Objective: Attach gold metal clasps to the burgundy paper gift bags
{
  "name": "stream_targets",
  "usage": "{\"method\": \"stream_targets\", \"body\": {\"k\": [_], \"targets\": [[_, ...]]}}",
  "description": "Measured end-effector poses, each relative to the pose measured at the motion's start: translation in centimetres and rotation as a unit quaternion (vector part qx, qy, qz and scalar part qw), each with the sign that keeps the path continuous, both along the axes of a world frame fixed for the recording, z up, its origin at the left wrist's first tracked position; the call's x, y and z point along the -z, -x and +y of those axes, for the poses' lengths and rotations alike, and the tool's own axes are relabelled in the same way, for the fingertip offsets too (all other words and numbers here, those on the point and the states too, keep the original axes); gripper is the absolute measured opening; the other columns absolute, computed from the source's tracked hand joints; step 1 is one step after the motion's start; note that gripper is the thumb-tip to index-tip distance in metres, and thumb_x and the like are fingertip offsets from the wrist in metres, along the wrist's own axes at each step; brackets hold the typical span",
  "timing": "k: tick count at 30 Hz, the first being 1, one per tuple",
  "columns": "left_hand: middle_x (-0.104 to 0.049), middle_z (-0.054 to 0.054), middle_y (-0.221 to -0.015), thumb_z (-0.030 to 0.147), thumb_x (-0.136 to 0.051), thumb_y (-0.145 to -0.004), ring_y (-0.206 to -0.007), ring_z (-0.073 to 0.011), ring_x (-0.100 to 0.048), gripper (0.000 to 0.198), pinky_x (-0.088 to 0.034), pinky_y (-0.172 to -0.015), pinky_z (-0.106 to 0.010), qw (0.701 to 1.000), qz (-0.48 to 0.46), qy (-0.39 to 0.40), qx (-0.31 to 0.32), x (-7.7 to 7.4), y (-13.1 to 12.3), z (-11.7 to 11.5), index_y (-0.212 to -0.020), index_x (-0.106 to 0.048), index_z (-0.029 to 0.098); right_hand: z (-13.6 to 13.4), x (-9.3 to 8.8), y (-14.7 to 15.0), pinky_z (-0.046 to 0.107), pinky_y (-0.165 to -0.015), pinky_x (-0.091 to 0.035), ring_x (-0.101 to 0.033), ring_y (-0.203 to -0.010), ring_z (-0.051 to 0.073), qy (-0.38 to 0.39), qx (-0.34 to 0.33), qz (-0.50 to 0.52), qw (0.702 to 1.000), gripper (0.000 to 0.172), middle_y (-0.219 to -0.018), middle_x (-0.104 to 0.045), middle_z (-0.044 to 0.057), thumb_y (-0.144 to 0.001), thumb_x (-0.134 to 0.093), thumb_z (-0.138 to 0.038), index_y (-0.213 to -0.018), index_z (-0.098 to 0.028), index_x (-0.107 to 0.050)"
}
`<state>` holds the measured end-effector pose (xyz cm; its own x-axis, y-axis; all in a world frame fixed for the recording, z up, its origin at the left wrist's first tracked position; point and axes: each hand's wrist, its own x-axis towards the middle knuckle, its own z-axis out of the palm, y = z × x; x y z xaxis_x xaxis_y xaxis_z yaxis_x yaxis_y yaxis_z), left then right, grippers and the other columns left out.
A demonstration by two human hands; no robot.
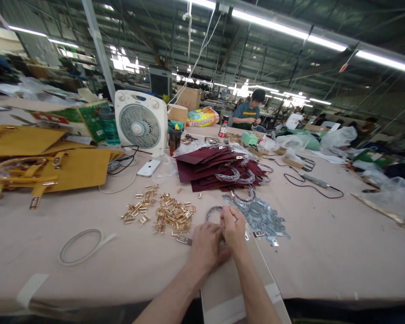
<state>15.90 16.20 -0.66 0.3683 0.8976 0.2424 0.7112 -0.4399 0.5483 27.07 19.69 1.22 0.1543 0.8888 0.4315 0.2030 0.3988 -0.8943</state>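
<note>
Both my hands meet over a long beige board [236, 294] at the table's front edge. My left hand [205, 245] has its fingers curled on a burgundy bag piece, mostly hidden under the hands. One of its straps [189, 241] with a metal fitting sticks out at the left, and a gold-fitted tab [259, 234] shows at the right. Its plastic-wrapped handle [213, 210] arches up behind my fingers. My right hand [234, 227] is closed in a pinch just above; what it grips is hidden. Gold metal fittings [175, 213] lie left, flat grey metal plates [259, 216] right.
Burgundy bag panels [205, 164] are stacked behind the fittings. Mustard bag pieces [77, 168] lie far left, beside a white fan [141, 121] and a phone [149, 168]. A tape roll [81, 247] rests front left, a corded tool [315, 181] at right. A co-worker [249, 112] sits across.
</note>
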Motion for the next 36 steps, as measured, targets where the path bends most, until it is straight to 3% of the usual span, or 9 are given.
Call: {"method": "stream_targets", "body": {"k": [6, 11, 14, 18, 20, 25, 31, 36], "targets": [[-0.073, -0.006, -0.115, 0.037, -0.069, -0.086, -0.113, -0.0301, -0.059, 0.033, -0.041, -0.094, -0.046, 1.0, 0.013, -0.009, -0.006, 0.5, -0.4, 0.2, -0.118, -0.069, 0.028, -1.7, 0.6, -0.3, 0.027, -0.058, -0.035, -0.042, -0.06, 0.013, -0.029, 0.007, -0.063, 0.998, 0.042, -0.062, -0.041, -0.005, -0.103, -0.051, -0.041, -0.066, -0.023, -0.044], [-0.072, -0.005, -0.118, 0.039, -0.072, -0.086, -0.115, -0.0293, -0.058, 0.029, -0.039, -0.096, -0.045, 1.0, 0.002, -0.011, 0.004, 0.3, -0.4, 0.0, -0.112, -0.07, 0.03, -2.1, 1.6, -0.8, 0.027, -0.051, -0.032, -0.039, -0.054, 0.012, -0.033, 0.009, 0.018, 0.999, 0.043, -0.058, -0.041, -0.005, -0.103, -0.053, -0.04, -0.065, -0.022, -0.047], [-0.072, -0.005, -0.119, 0.047, -0.074, -0.084, -0.117, -0.0297, -0.056, 0.032, -0.038, -0.097, -0.045, 1.0, -0.001, -0.007, 0.004, 0.0, -0.3, -0.1, -0.111, -0.07, 0.03, -2.5, 0.2, -1.1, 0.026, -0.046, -0.028, -0.035, -0.046, 0.01, -0.043, -0.022, 0.114, 0.992, 0.044, -0.054, -0.039, -0.007, -0.104, -0.055, -0.038, -0.064, -0.022, -0.047], [-0.071, -0.005, -0.12, 0.054, -0.077, -0.08, -0.117, -0.0301, -0.056, 0.043, -0.038, -0.099, -0.045, 1.0, -0.011, -0.01, -0.01, 0.0, -0.3, -0.1, -0.114, -0.069, 0.03, -3.3, -1.9, -1.1, 0.025, -0.043, -0.025, -0.033, -0.043, 0.009, -0.131, -0.063, 0.217, 0.965, 0.039, -0.054, -0.036, -0.007, -0.103, -0.056, -0.034, -0.066, -0.022, -0.05], [-0.072, -0.004, -0.119, 0.051, -0.077, -0.081, -0.116, -0.0296, -0.057, 0.04, -0.038, -0.099, -0.045, 1.0, -0.014, -0.01, -0.01, 0.1, -0.3, 0.0, -0.112, -0.069, 0.029, -3.4, -1.3, -1.0, 0.026, -0.046, -0.028, -0.038, -0.045, 0.01, -0.143, -0.07, 0.188, 0.969, 0.04, -0.053, -0.038, -0.006, -0.104, -0.054, -0.034, -0.066, -0.021, -0.052], [-0.073, -0.003, -0.117, 0.042, -0.074, -0.082, -0.115, -0.0283, -0.058, 0.032, -0.039, -0.097, -0.044, 1.0, -0.006, -0.005, -0.002, 0.0, -0.2, 0.0, -0.112, -0.068, 0.03, -2.7, 1.7, -1.1, 0.027, -0.048, -0.031, -0.039, -0.047, 0.01, -0.047, -0.068, 0.088, 0.993, 0.047, -0.053, -0.042, -0.005, -0.105, -0.054, -0.036, -0.061, -0.021, -0.046], [-0.072, -0.004, -0.12, 0.046, -0.076, -0.081, -0.115, -0.0284, -0.057, 0.037, -0.039, -0.099, -0.044, 1.0, -0.001, -0.016, -0.01, -0.1, -0.4, -0.2, -0.114, -0.069, 0.03, -4.1, 0.5, -1.5, 0.03, -0.052, -0.033, -0.04, -0.049, 0.012, -0.128, -0.073, 0.127, 0.981, 0.044, -0.055, -0.041, -0.005, -0.105, -0.05, -0.032, -0.062, -0.023, -0.047], [-0.073, -0.004, -0.115, 0.036, -0.064, -0.091, -0.113, -0.0265, -0.058, 0.022, -0.04, -0.098, -0.043, 1.0, -0.002, -0.022, -0.006, -0.1, -0.4, -0.3, -0.111, -0.069, 0.028, -4.1, 2.0, -1.4, 0.03, -0.055, -0.033, -0.047, -0.055, 0.014, -0.08, -0.092, 0.0, 0.993, 0.041, -0.059, -0.05, -0.002, -0.1, -0.058, -0.032, -0.061, -0.021, -0.052]]}}
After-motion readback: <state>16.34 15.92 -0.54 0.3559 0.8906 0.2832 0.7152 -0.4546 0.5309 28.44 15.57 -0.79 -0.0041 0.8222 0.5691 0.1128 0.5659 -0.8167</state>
